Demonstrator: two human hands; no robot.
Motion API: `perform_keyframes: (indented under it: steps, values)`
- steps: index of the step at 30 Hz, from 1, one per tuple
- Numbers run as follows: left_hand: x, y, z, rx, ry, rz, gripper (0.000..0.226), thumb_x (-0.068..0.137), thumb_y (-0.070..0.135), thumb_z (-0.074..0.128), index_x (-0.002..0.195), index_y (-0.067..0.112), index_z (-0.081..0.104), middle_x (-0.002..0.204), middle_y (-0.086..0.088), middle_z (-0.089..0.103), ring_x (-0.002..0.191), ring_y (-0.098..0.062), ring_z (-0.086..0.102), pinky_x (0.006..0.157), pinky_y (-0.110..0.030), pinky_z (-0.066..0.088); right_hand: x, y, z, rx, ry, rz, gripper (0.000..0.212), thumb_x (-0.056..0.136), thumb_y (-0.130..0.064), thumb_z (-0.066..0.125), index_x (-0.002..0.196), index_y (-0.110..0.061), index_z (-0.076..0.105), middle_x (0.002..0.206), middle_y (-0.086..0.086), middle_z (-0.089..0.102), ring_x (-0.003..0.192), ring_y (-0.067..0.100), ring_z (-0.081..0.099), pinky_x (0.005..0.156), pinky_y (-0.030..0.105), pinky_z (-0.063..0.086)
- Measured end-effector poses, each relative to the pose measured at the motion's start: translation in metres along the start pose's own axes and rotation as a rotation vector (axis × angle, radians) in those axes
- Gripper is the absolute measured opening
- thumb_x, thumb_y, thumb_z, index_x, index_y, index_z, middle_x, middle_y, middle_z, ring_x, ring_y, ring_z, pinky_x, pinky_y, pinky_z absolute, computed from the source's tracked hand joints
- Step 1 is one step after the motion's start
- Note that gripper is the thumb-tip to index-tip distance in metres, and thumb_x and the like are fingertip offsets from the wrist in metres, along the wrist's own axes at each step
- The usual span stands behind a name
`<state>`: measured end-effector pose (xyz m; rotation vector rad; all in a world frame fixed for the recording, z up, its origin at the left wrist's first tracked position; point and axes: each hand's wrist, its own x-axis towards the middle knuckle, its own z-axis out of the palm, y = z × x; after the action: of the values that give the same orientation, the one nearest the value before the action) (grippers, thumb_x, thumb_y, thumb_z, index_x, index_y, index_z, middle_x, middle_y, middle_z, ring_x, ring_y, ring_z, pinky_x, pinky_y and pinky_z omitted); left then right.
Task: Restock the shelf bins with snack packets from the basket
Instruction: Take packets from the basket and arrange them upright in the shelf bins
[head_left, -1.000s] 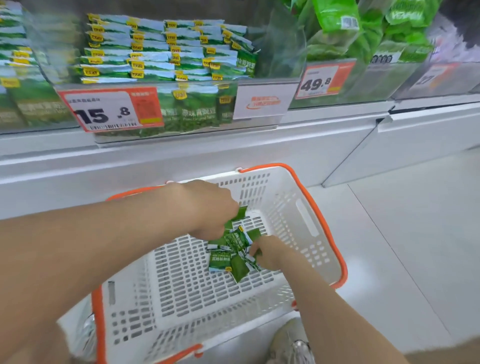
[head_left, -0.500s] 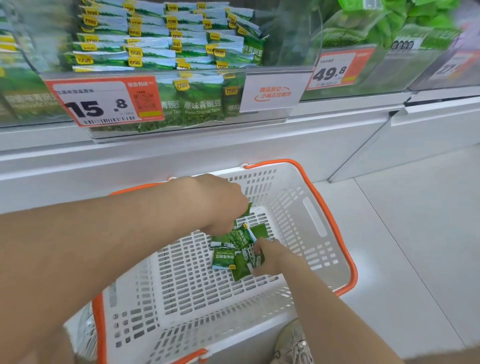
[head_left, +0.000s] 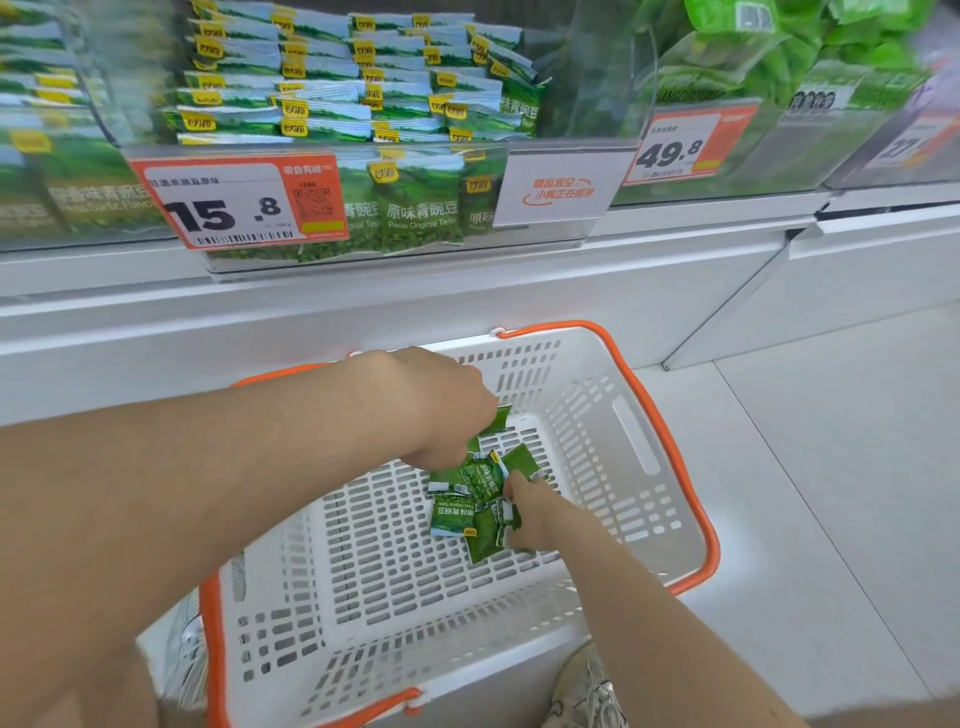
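Both hands were down in the white slotted plastic basket (head_left: 628, 447) with its orange rim. Left hand (head_left: 441, 410) had its fingers curled onto the small green snack packets (head_left: 460, 512) heaped on the basket floor. Right hand (head_left: 535, 517) gripped the heap's near edge. Clear plastic shelf bin (head_left: 550, 244) stood above.

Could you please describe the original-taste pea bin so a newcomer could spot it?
Above the white basket runs a white shelf. The clear bin over the basket holds stacked green packets; alone among its neighbours, its orange tag reads 15.8.
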<state>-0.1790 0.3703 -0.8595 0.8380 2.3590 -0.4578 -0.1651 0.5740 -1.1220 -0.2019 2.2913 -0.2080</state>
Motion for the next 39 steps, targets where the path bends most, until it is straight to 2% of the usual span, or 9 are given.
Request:
perform_keyframes:
  steps: [5, 11, 13, 17, 22, 27, 31, 34, 39]
  values:
    - [0.001, -0.003, -0.001, -0.001, 0.005, -0.002, 0.018, 0.103, 0.022, 0.045, 0.110, 0.016, 0.060, 0.086, 0.000, 0.049, 0.080, -0.025, 0.060, 0.062, -0.037, 0.047, 0.000, -0.002, 0.005, -0.146, -0.107, 0.034, 0.080, 0.078, -0.035, 0.086, 0.140, -0.012, 0.040, 0.130, 0.013, 0.055, 0.112, 0.033, 0.061, 0.090, 0.047, 0.057]
    - [0.002, -0.004, -0.002, -0.008, 0.011, -0.009, 0.013, 0.103, 0.020, 0.045, 0.100, 0.015, 0.057, 0.084, -0.001, 0.051, 0.072, -0.022, 0.056, 0.059, -0.036, 0.045, -0.001, -0.002, -0.006, -0.067, -0.085, -0.019, 0.062, 0.075, -0.038, 0.089, 0.124, -0.017, 0.057, 0.125, 0.007, 0.057, 0.113, 0.028, 0.059, 0.087, 0.035, 0.053]
    - [0.002, -0.005, -0.002, -0.007, 0.008, -0.014, 0.012, 0.103, 0.018, 0.044, 0.099, 0.015, 0.055, 0.085, -0.001, 0.051, 0.070, -0.021, 0.054, 0.059, -0.036, 0.044, -0.006, -0.002, -0.015, 0.074, -0.017, -0.045, 0.046, 0.078, -0.035, 0.087, 0.110, -0.021, 0.057, 0.120, 0.003, 0.056, 0.108, 0.024, 0.058, 0.077, 0.029, 0.047]
    - [-0.005, -0.006, -0.007, -0.016, 0.014, -0.033, 0.011, 0.103, 0.015, 0.045, 0.104, 0.019, 0.054, 0.095, -0.002, 0.054, 0.069, -0.018, 0.052, 0.058, -0.035, 0.043, -0.023, -0.023, -0.048, 0.537, 0.076, -0.066, 0.044, 0.083, -0.038, 0.083, 0.118, -0.020, 0.065, 0.136, 0.005, 0.059, 0.118, 0.026, 0.063, 0.088, 0.034, 0.050]
    - [-0.017, -0.013, -0.012, -0.133, 0.038, -0.042, 0.049, 0.095, 0.022, 0.067, 0.139, 0.026, 0.045, 0.115, 0.000, 0.054, 0.087, -0.022, 0.060, 0.060, -0.035, 0.044, -0.071, -0.065, -0.108, 1.245, -0.036, -0.226, 0.024, 0.089, -0.010, 0.070, 0.111, -0.002, 0.070, 0.106, 0.022, 0.073, 0.093, 0.030, 0.071, 0.082, 0.041, 0.057]
    - [-0.030, -0.026, -0.025, -0.377, 0.348, -0.043, 0.050, 0.087, 0.038, 0.079, 0.113, 0.021, 0.041, 0.112, 0.000, 0.052, 0.102, -0.027, 0.059, 0.076, -0.038, 0.046, -0.121, -0.104, -0.157, 1.597, -0.015, -0.419, 0.007, 0.098, -0.009, 0.061, 0.104, -0.006, 0.065, 0.082, 0.006, 0.067, 0.066, 0.014, 0.057, 0.059, 0.022, 0.040]
    - [-0.057, -0.045, -0.050, -0.650, 0.572, -0.091, 0.044, 0.085, 0.037, 0.084, 0.116, 0.028, 0.053, 0.103, 0.007, 0.062, 0.094, -0.017, 0.058, 0.071, -0.036, 0.045, -0.150, -0.115, -0.181, 1.562, 0.150, -0.443, 0.035, 0.099, -0.040, 0.061, 0.112, -0.009, 0.068, 0.090, 0.014, 0.070, 0.062, 0.021, 0.058, 0.062, 0.029, 0.039]
    - [-0.072, -0.051, -0.058, -0.886, 0.643, -0.143, 0.032, 0.088, 0.031, 0.084, 0.107, 0.024, 0.059, 0.097, 0.006, 0.066, 0.076, -0.015, 0.071, 0.063, -0.041, 0.060, -0.164, -0.117, -0.191, 1.522, 0.378, -0.501, 0.058, 0.098, -0.053, 0.047, 0.125, -0.008, 0.070, 0.120, 0.023, 0.071, 0.089, 0.030, 0.065, 0.070, 0.035, 0.042]
    - [-0.084, -0.054, -0.060, -1.019, 0.693, -0.107, 0.021, 0.088, 0.017, 0.082, 0.101, 0.025, 0.068, 0.083, 0.002, 0.074, 0.062, -0.006, 0.071, 0.060, -0.029, 0.058, -0.185, -0.128, -0.194, 1.381, 0.716, -0.613, 0.040, 0.089, -0.027, 0.077, 0.122, -0.007, 0.067, 0.109, 0.017, 0.075, 0.107, 0.045, 0.067, 0.081, 0.050, 0.053]
